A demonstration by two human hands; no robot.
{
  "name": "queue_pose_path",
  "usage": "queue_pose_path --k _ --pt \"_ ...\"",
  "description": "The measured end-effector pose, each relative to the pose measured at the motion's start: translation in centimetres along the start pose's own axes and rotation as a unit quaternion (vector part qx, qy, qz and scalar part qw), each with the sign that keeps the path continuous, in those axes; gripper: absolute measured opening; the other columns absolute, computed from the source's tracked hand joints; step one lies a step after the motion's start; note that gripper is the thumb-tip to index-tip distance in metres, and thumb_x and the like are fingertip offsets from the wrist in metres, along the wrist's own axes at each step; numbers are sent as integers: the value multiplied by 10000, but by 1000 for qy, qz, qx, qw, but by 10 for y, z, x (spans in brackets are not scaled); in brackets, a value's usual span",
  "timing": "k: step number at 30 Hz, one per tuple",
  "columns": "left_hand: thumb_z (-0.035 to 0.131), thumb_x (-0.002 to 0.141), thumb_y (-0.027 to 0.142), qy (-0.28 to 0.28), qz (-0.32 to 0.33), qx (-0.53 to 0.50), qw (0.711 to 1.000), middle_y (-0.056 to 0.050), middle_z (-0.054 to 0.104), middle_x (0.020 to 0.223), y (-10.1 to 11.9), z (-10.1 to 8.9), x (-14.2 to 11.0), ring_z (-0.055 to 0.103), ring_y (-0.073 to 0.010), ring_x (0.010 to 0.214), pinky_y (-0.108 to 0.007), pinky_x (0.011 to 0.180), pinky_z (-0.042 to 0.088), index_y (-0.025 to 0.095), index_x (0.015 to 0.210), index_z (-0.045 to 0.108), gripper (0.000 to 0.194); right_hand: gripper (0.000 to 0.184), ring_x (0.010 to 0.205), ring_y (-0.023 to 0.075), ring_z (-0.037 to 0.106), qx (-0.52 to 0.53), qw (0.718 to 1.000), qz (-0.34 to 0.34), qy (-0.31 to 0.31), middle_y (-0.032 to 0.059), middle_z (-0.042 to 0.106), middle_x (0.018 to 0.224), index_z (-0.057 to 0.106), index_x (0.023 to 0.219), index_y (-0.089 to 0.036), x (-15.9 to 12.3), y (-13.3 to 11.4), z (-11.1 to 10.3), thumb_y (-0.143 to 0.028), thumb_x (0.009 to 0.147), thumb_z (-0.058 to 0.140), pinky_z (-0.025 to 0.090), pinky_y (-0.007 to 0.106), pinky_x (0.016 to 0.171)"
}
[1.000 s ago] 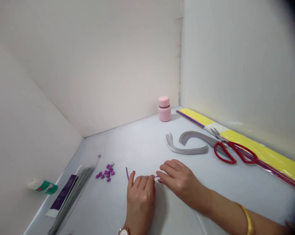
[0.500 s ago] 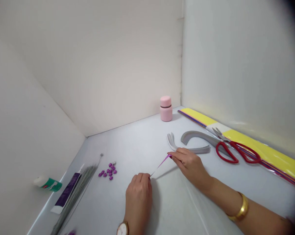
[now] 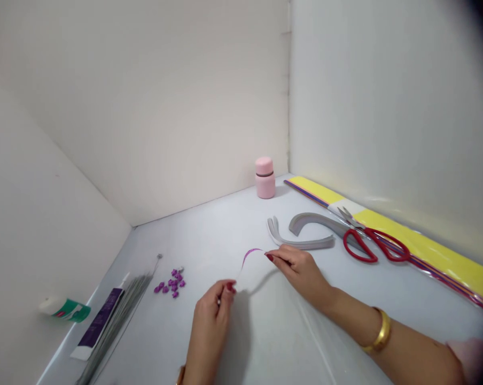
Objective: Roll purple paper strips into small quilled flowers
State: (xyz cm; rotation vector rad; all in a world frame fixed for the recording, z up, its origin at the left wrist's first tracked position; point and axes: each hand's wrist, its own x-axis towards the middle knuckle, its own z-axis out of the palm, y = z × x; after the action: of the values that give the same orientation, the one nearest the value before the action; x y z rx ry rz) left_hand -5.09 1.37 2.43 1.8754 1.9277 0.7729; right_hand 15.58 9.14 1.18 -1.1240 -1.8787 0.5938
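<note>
A thin purple paper strip [image 3: 250,251] arcs upward between my two hands, above the table. My left hand [image 3: 214,306] pinches its lower, paler end between thumb and fingertips. The other end is pinched in my right hand [image 3: 298,267], fingers pressed together. Left of my left hand lies a small cluster of folded purple paper stars [image 3: 174,281]. Beyond my right hand are bundles of grey-white paper strips, one bent like a hook [image 3: 305,243] and one curved [image 3: 314,219].
Red-handled scissors [image 3: 376,243] lie at the right on a long yellow plastic-wrapped pack [image 3: 421,240]. A pink flask [image 3: 265,179] stands at the back. At left are grey wires [image 3: 119,321], a purple-and-white tube [image 3: 99,323] and a green-and-white bottle [image 3: 67,310].
The strip has gone from pulled straight to bowed upward. My left hand has turned so that its thumb shows. The whole view has shifted slightly.
</note>
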Motion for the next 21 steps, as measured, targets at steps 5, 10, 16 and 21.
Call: queue_pose_path --k 5,10,16,21 --pt "381 858 259 58 -14 18 998 -275 388 1344 -1 31 -9 248 -364 1288 -638 948 209 42 1225 449 431 331 638 165 538 47 997 49 46 31 597 705 637 824 -158 3 2 -2 -392 877 409 414 255 578" --pt "534 791 296 -143 182 -125 965 -11 740 831 47 62 -48 681 -199 814 -284 677 534 285 824 687 156 413 470 127 437 37 995 74 63 -16 482 534 618 824 -143 8 7 -7 -453 883 350 343 234 438" --pt "426 844 111 110 215 -149 959 -48 710 717 47 27 -37 661 -145 666 -235 636 519 161 865 645 225 302 569 126 519 -50 998 -33 -34 -2 580 611 643 737 -158 8 -14 -7 -294 885 418 387 216 532" --pt "476 790 -6 248 325 109 906 -145 594 1179 30 15 -21 519 -246 1105 -372 889 442 131 1150 530 389 226 607 125 529 -152 965 -172 -130 4 591 638 632 706 -176 -2 -29 12 -174 856 463 357 217 557"
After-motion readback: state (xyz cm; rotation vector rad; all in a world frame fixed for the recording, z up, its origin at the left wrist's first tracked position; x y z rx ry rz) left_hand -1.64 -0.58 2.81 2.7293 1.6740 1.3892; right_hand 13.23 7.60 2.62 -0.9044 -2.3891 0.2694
